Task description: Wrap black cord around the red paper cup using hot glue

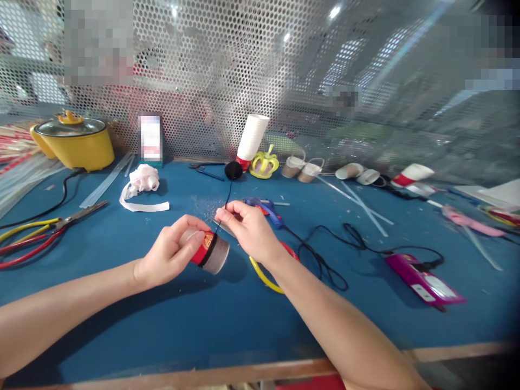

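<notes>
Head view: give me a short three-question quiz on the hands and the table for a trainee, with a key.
1. Multiple choice: what does the left hand hold?
A) The pliers
B) A cup
C) The purple power strip

2. True or false: the yellow pot has its lid on.

3. Fill in: the right hand pinches a black cord, whose far end leads to a ____.

Key: 1. B; 2. True; 3. black ball.
</notes>
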Motion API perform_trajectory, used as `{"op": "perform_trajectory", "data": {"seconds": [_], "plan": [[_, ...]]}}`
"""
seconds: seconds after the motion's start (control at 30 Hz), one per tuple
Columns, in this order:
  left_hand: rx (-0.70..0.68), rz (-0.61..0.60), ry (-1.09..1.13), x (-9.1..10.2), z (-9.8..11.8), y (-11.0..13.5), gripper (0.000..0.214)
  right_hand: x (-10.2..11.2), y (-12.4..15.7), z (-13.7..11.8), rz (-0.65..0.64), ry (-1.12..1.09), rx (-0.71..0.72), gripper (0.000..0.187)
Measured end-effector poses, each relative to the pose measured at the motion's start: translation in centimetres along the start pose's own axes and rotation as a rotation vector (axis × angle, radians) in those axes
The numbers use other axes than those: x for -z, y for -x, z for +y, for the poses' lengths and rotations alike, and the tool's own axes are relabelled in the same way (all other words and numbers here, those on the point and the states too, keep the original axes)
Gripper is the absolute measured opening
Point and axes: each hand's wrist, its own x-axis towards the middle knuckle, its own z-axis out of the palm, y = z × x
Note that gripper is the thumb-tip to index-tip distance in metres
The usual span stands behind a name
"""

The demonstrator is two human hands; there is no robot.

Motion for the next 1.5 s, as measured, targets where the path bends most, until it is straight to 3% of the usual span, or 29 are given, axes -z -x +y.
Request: {"op": "perform_trajectory", "data": {"seconds": [0.43, 1.5], "plan": [[-0.211, 0.055, -0.031, 0.1, 0.1, 0.3, 0.013, -0.6, 0.3, 0.0, -0.104, 0.089, -0.038, 0.027], [-0.228, 0.081, -0.023, 0.3, 0.3, 0.3, 0.014, -1.4, 0.2, 0.2, -0.128, 0.065, -0.109, 0.029]]}}
